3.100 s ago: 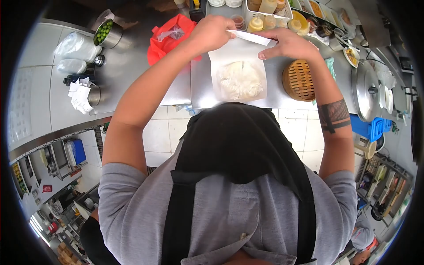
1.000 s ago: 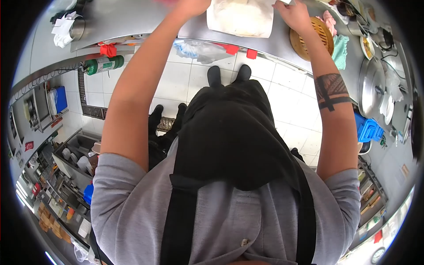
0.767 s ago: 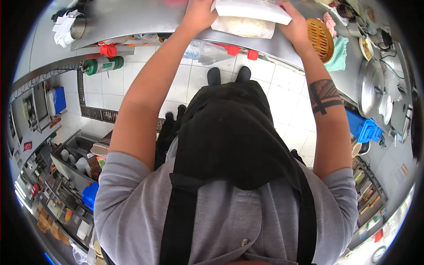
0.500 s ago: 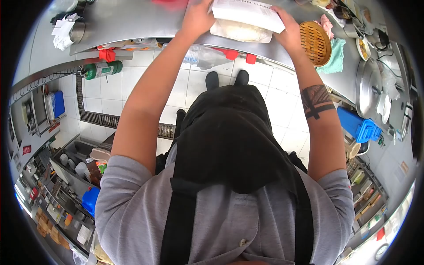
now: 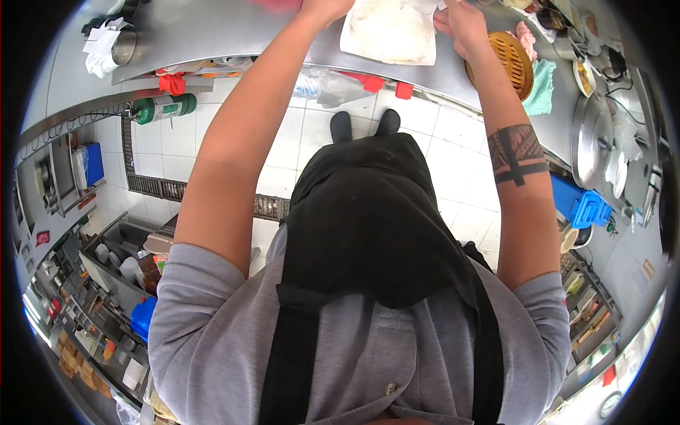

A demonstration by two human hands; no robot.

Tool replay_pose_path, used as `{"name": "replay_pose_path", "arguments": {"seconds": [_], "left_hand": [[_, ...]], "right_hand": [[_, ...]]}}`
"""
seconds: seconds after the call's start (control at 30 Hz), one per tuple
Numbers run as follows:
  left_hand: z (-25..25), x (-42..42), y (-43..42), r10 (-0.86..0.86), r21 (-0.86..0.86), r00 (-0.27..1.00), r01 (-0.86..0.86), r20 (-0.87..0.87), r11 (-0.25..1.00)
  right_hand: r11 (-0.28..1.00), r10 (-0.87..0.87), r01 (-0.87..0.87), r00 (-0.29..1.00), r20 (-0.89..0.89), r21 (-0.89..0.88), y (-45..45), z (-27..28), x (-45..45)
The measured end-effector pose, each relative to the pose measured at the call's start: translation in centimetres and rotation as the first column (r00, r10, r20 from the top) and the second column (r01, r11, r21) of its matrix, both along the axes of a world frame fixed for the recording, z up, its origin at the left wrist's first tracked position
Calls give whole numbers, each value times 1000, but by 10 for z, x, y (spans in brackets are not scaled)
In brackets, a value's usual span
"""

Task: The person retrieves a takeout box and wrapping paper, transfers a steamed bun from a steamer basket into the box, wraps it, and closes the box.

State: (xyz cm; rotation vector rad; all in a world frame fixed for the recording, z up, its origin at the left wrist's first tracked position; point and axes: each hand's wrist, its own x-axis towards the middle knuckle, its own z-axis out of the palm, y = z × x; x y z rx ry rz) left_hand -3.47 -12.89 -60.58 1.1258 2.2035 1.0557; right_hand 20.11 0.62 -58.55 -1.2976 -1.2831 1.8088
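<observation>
A round white floury item (image 5: 389, 32) lies on a white paper sheet (image 5: 425, 58) on the steel counter, close to its front edge. My left hand (image 5: 327, 10) is at the paper's left side, partly cut off by the top of the view, so its fingers are hidden. At the paper's right side is my right hand (image 5: 464, 27), its fingers bent and closed around the paper's upper right corner. The far part of the paper lies beyond the view.
A round woven bamboo lid (image 5: 511, 65) and a green cloth (image 5: 540, 88) lie right of my right hand. Farther right stands a large metal lid (image 5: 593, 142). At the far left a metal container (image 5: 124, 48) holds white papers. A green cylinder (image 5: 164, 108) sits below the counter.
The printed paper flap that half covered the white item has gone back towards the top, uncovering it. Both hands have moved up and away from my body with it.
</observation>
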Motion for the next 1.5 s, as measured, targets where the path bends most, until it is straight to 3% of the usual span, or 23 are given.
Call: {"name": "replay_pose_path", "arguments": {"seconds": [0.07, 0.3, 0.37, 0.4, 0.47, 0.53, 0.57, 0.6, 0.67, 0.73, 0.8, 0.87, 0.9, 0.93, 0.97, 1.03, 1.07, 1.17, 1.23, 1.27, 1.33, 1.43, 1.5], "left_hand": [[5, 3, -5, -20, 33, 996, 23, -86, 999], [8, 7, -17, -13, 32, 1000, 12, 28, 999], [-10, 7, -19, -46, 91, 999, 45, 15, 995], [-19, 10, -21, -18, 159, 997, 29, -68, 987], [-26, 14, -28, 17, 228, 989, 18, -150, 974], [-26, 18, -41, -60, 134, 998, 64, -33, 989], [-30, 21, -47, -59, 137, 998, 64, -36, 988], [-36, 23, -53, -88, 300, 985, 131, -151, 945], [-29, 20, -64, -95, 450, 956, 216, -277, 867], [-15, 10, -78, -257, 123, 959, 271, -117, 955], [-20, -8, -76, -294, 158, 955, 294, -23, 943], [-6, -11, -71, -324, 192, 943, 306, 71, 932], [3, -14, -66, -271, 63, 930, 263, 248, 963], [15, -14, -62, -186, -74, 893, 236, 410, 969], [19, -12, -56, -181, -74, 896, 230, 404, 970], [24, -6, -40, 61, -15, 696, -72, 716, 997], [28, -7, -32, 66, -18, 698, -77, 713, 997], [26, -22, -8, 143, -195, 663, 4, 735, 981], [15, -40, 6, 11, -265, 604, 333, 797, 905], [20, -47, 11, 12, -267, 603, 335, 798, 904], [31, -60, 21, 91, -297, 389, 509, 917, 808], [37, -58, 22, -3, -302, 484, 549, 875, 779], [-10, -74, 42, -17, -332, 491, 614, 871, 716]], "right_hand": [[994, 65, -73, 993, -98, -79, 4, -8, 7], [996, 77, -78, 997, -24, -41, -8, -14, 3], [964, -266, 264, 956, -122, -39, -53, 21, -16], [965, -264, 261, 957, -121, -39, -48, 9, -8], [996, -51, 37, 981, 185, 76, -40, -8, 8], [960, 104, -161, 964, 246, 227, -35, -29, 27], [832, 150, -286, 941, 303, 476, -36, -37, 37], [623, 175, -392, 913, 368, 677, -41, -37, 45], [602, 120, -415, 891, 437, 682, -49, -29, 49], [533, 225, -537, 835, 502, 654, -46, -20, 55], [445, 268, -575, 817, 510, 686, -33, -11, 63], [652, 445, -663, 728, 521, 369, -15, -5, 68], [648, 446, -663, 729, 519, 375, -8, -4, 65], [804, 465, -537, 835, 293, 255, -1, -5, 62], [904, 415, -419, 908, 60, 83, 2, -3, 56], [949, 315, -315, 945, 92, -17, 7, 14, 38], [974, 209, -194, 968, 141, -116, 8, 28, 26], [933, 353, -334, 922, 160, -131, 16, 35, 20], [889, 436, -403, 889, 136, -218, 34, 29, 19], [889, 435, -401, 890, 136, -222, 48, 23, 19], [820, 525, -478, 847, 82, -315, 63, 21, 19], [809, 552, -490, 824, 132, -325, 67, 24, 18], [802, 559, -493, 819, 132, -337, 69, 25, 19]]}}
